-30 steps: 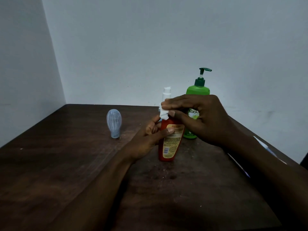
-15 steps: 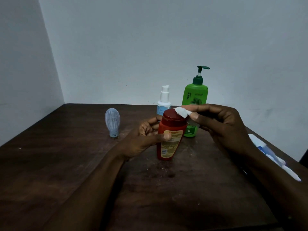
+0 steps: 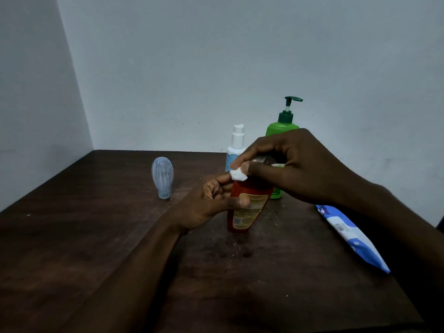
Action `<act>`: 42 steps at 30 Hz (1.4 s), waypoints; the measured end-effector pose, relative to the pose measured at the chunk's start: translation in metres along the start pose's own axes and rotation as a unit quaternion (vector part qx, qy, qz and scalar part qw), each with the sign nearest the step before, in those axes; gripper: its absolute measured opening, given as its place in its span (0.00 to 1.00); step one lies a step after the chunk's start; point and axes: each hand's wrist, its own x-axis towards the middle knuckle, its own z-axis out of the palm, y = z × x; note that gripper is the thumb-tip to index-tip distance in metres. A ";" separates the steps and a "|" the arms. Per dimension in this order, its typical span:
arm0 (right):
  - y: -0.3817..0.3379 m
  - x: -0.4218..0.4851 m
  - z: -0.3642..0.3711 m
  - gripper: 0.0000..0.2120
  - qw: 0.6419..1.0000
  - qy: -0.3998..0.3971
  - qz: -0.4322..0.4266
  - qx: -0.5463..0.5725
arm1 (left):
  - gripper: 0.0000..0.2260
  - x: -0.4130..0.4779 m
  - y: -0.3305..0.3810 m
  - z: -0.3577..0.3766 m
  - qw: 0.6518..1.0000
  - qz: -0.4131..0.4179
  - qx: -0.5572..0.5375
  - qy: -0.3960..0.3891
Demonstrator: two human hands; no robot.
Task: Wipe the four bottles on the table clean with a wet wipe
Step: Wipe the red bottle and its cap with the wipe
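The right hand [image 3: 295, 169] arches over the top of the red bottle [image 3: 247, 207], thumb and fingertips pinching a small white wad of wipe [image 3: 238, 175] against the shoulder. The cap is hidden under the palm. The left hand [image 3: 211, 203] grips the bottle at its middle, thumb laid across the front label and fingers curled round the far side.

The bottle looks like smooth, stiff plastic, probably light. A wet wipe is likely to leave it slick, and it is tall for its base, so it should tip easily under a sideways rub. The middle, where the left hand has it, seems the right place to hold. The wipe is soft and limp, bunched small, so it covers little at a pass.

The bottle is glossy red, wider toward the top, with a cream-yellow label and a barcode low down.

It stands upright or nearly so near the middle of the dark wooden table [image 3: 96, 236], just in front of a green pump bottle [image 3: 283, 126] and a white pump bottle [image 3: 236, 145]. A grey-blue bottle [image 3: 162, 176] stands on its cap well apart to the left. A blue and white pack [image 3: 348, 234] lies at the right.
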 end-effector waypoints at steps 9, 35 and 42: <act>-0.002 0.003 -0.008 0.08 0.999 -0.050 -0.020 -0.008 | 0.24 -0.001 -0.002 0.000 1.000 0.007 0.001 -0.013; 0.032 -0.039 0.077 0.10 0.926 0.365 -0.037 -0.094 | 0.17 0.003 0.003 0.007 0.997 0.015 -0.008 0.081; 0.021 -0.009 0.080 0.09 0.927 0.306 -0.112 -0.186 | 0.14 0.001 0.001 0.008 0.995 0.041 -0.002 0.093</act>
